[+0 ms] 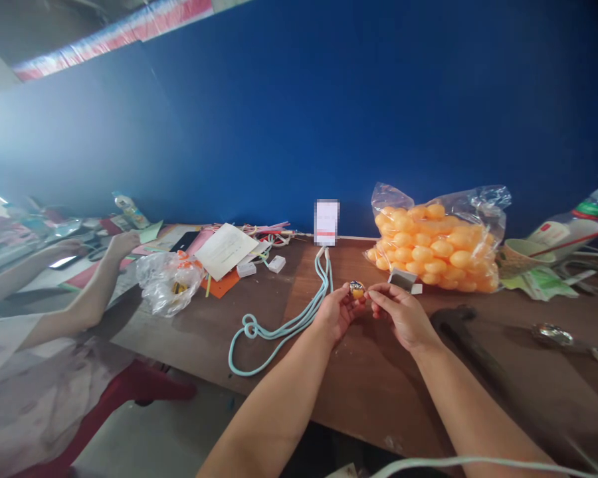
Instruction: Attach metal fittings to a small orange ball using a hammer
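Note:
My left hand (339,312) is closed round a small shiny object (357,289) with a silvery top and an orange lower part; its exact kind is not clear. Right beside it, my right hand (396,311) has thumb and forefinger pinched together at the object's edge. Whatever sits in that pinch is too small to make out. A light-blue cord (274,328) loops over the table left of my hands and runs up to a white card (326,222). Just behind my right hand lies a small grey-and-white piece (402,279), partly hidden.
A clear bag of orange balls (438,249) stands behind my hands. To the right are a paper cup (521,257), a bottle (595,206) and a shiny item (553,334). Leftward lie a crumpled plastic bag (169,282), papers (226,252) and another person's arm (92,292).

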The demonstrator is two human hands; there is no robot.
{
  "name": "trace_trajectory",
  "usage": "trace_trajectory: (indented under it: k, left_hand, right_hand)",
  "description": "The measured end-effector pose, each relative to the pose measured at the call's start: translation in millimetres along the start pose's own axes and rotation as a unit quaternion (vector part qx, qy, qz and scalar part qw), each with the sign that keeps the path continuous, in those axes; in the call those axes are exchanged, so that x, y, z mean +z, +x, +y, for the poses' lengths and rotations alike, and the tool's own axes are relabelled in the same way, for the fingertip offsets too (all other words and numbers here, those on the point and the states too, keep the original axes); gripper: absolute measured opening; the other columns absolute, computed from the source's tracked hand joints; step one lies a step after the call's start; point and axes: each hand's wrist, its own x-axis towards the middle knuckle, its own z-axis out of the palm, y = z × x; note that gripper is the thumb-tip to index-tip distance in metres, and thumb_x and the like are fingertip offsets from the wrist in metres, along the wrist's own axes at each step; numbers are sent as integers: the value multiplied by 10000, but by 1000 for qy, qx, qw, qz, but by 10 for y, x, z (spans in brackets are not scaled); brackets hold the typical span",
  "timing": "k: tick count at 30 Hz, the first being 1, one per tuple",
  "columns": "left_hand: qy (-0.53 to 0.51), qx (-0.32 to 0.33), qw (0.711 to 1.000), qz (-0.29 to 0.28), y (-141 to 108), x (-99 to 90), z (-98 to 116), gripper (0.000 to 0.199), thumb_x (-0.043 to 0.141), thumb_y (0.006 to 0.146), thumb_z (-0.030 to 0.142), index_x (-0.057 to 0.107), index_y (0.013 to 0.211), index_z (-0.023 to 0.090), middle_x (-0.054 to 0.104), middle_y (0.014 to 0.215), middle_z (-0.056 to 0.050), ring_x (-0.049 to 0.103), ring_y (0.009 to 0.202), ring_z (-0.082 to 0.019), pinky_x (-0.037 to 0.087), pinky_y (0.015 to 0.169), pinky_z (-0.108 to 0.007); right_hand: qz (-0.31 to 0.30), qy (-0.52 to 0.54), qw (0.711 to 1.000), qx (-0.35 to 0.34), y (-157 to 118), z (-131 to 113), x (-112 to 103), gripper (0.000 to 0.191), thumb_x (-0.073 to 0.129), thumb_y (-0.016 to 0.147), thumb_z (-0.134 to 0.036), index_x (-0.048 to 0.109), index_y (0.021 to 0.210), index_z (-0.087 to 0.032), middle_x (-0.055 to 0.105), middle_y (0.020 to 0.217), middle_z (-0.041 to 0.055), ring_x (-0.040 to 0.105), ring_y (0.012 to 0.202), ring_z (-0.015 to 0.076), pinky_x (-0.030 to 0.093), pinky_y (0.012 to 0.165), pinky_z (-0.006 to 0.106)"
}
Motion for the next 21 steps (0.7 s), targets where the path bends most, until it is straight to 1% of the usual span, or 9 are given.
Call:
trace_trajectory:
  k: [3, 8, 12, 17, 21]
  left_hand:
    - [9, 4, 1000, 1, -7, 2, 4, 214, 529, 848, 266, 635, 856, 81, 665, 780, -108, 609, 670, -129, 494, 631, -235]
    - [5, 0, 1000, 2, -21, 17, 6, 219, 505, 860, 257, 639, 845, 84, 657, 746, -94, 583, 633, -112, 487, 625, -224]
    - [-13, 6, 1000, -21, -10, 13, -8, 183, 498, 857, 213, 633, 844, 90, 659, 756, -88, 590, 645, -108, 489, 646, -214]
    - [-14, 24, 998, -49, -6, 4, -20, 161, 504, 844, 179, 635, 814, 89, 660, 786, -89, 601, 688, -111, 495, 681, -211]
    - [-3, 27, 997, -70, -12, 3, -18, 162, 517, 846, 194, 635, 825, 85, 660, 800, -90, 601, 691, -110, 496, 699, -215]
  right_hand:
    - [3, 9, 1000, 8, 16, 20, -2, 295, 780, 624, -387, 662, 804, -185, 600, 658, -8, 480, 542, 92, 400, 481, 212]
    - [-3, 25, 999, 34, 30, 62, 3, 279, 773, 633, -396, 664, 788, -192, 569, 673, -14, 452, 550, 93, 384, 474, 214]
    - [-9, 52, 998, 38, 19, 54, 32, 259, 780, 631, -373, 658, 760, -185, 554, 662, -16, 436, 556, 83, 366, 467, 198]
    - [-10, 57, 997, 42, 21, 53, 25, 252, 778, 636, -359, 648, 761, -182, 535, 656, -24, 406, 540, 73, 344, 450, 188]
    - [-15, 60, 997, 41, 27, 65, 2, 266, 777, 636, -362, 638, 770, -179, 544, 657, -23, 405, 533, 68, 335, 446, 185]
